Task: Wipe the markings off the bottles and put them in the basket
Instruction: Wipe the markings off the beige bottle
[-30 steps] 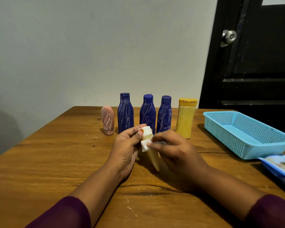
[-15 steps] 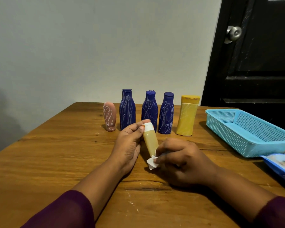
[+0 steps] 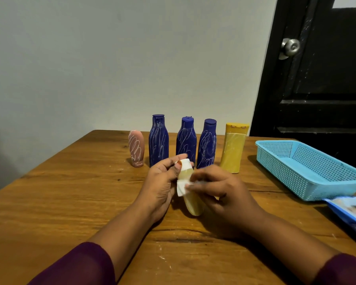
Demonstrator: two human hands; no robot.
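Left hand: my left hand [image 3: 162,182] is at 9 o'clock of the small yellow bottle [image 3: 193,204], thumb and fingers curled round its top by the white cap.
Right hand: my right hand [image 3: 220,194] is at 3 o'clock of that bottle, its fingertips pinching a folded white wipe [image 3: 182,187] against the bottle's side.
Small yellow bottle: it is tilted between both hands, cap toward 12 o'clock and base toward 5 o'clock, low over the table [image 3: 70,192]. I cannot tell whether the base touches the wood.
Row at 12 o'clock: five bottles stand upright, running from 11 to 1 o'clock. They are the pink bottle [image 3: 136,148], left blue bottle [image 3: 158,140], middle blue bottle [image 3: 186,138], right blue bottle [image 3: 207,142] and tall yellow bottle [image 3: 233,149].
Markings: I see white scribbles on the pink one and all three blue ones. On the tall yellow one I cannot tell.
Basket: the blue basket [image 3: 308,171] sits at 2 o'clock, well apart from my hands.
Packet: a blue wipe packet [image 3: 353,212] lies at 4 o'clock, just beside the basket's near corner and cut off by the frame edge.
Background: a black door [image 3: 321,79] with a metal knob [image 3: 291,47] stands at 1 o'clock.
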